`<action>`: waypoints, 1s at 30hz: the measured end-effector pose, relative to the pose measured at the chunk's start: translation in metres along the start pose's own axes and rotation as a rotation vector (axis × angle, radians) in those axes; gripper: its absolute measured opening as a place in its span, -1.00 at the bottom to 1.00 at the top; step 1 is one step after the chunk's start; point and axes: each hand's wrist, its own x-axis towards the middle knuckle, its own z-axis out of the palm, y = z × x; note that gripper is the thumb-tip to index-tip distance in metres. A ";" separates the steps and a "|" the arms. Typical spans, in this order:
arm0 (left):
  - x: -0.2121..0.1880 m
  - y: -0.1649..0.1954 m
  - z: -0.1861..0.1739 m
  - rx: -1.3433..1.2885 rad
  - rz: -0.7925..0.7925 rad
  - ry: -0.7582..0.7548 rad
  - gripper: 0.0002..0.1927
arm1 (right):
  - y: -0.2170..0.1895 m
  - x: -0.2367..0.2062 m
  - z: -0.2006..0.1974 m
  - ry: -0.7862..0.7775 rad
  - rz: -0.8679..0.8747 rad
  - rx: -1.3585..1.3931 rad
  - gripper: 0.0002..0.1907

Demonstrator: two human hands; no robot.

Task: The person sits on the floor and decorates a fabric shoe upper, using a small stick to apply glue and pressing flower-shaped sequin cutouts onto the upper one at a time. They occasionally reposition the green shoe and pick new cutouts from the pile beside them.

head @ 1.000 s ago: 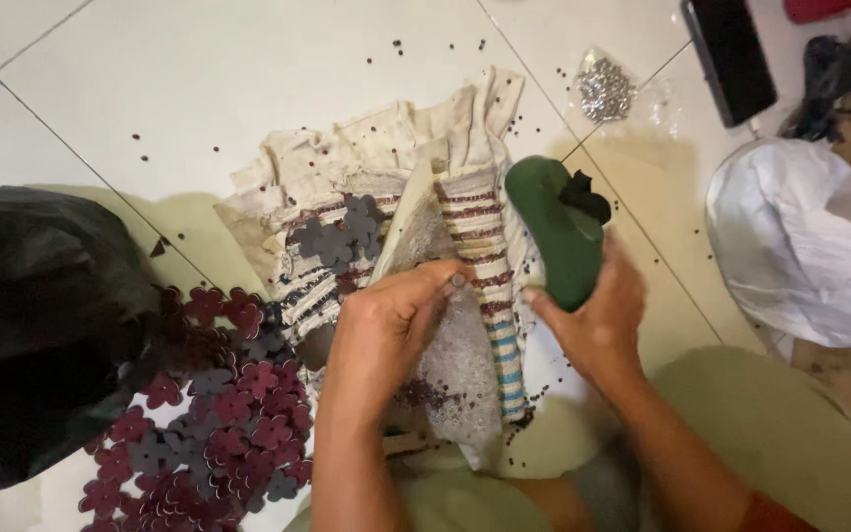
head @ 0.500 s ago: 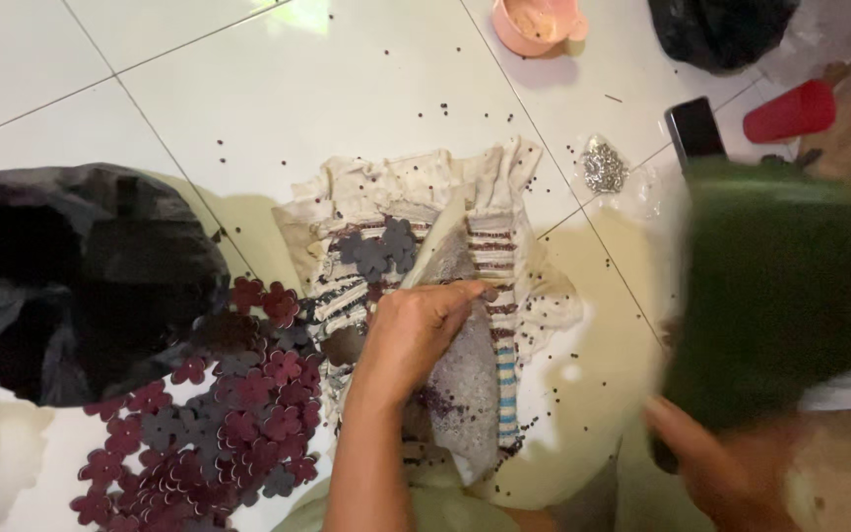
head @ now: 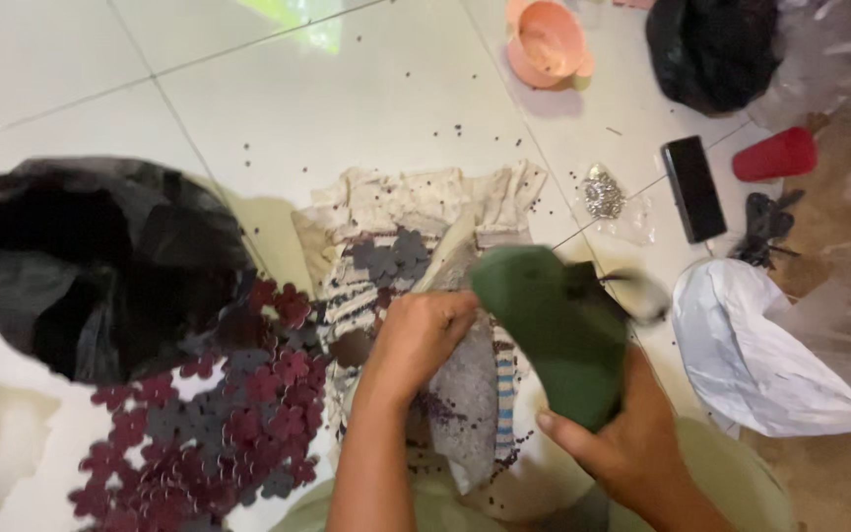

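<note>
From the head view I look down on a tiled floor (head: 278, 89). My left hand (head: 424, 335) is closed on a clear plastic bag (head: 465, 404) that lies on a striped cloth (head: 386, 246) in front of me; the fingers curl tight around the top of the bag. My right hand (head: 622, 443) holds a dark green object (head: 554, 330) above the cloth, with the thumb and fingers wrapped around its lower end.

As I judge it, the work is somewhere in the middle. A large heap of red and grey flower-shaped pieces (head: 219, 414) lies to the left of the cloth, beside a black plastic bag (head: 91, 256), and a few grey pieces (head: 391, 258) rest on the cloth itself. Small dark beads are scattered on the tiles, and more seem to sit inside the clear bag.

The green object is blurred, so I cannot tell what it is. The clear bag is partly covered by my left hand, and its content is hard to make out. My forearms are cut off at the lower edge.
</note>
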 end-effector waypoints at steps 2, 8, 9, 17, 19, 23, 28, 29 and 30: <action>0.000 0.000 -0.002 -0.053 0.033 0.012 -0.73 | -0.014 0.006 -0.017 0.071 0.056 0.162 0.05; 0.002 -0.003 -0.005 -0.062 0.038 0.009 -0.74 | -0.073 0.028 -0.045 0.350 -0.313 0.413 0.01; 0.003 -0.005 -0.004 -0.062 0.023 0.001 -0.74 | -0.072 0.028 -0.036 0.296 -0.306 0.264 0.00; 0.003 -0.009 -0.002 0.074 -0.068 -0.039 -0.89 | -0.013 0.004 0.007 0.000 -0.147 0.014 -0.03; 0.001 -0.007 -0.004 -0.080 -0.023 -0.015 -0.76 | -0.023 0.002 -0.011 0.023 0.017 0.258 -0.02; 0.001 -0.003 -0.006 -0.058 -0.058 -0.031 -0.76 | -0.062 0.017 -0.041 0.324 -0.243 0.561 -0.03; 0.003 -0.005 -0.004 0.161 -0.121 -0.120 -0.87 | -0.064 0.022 0.021 -0.104 -0.014 -0.003 -0.03; 0.002 -0.006 -0.004 0.094 -0.105 -0.094 -0.87 | -0.054 0.019 0.030 -0.100 0.057 0.021 -0.03; 0.001 -0.005 -0.004 0.027 -0.085 -0.071 -0.84 | -0.043 0.016 0.031 -0.042 0.060 0.055 -0.03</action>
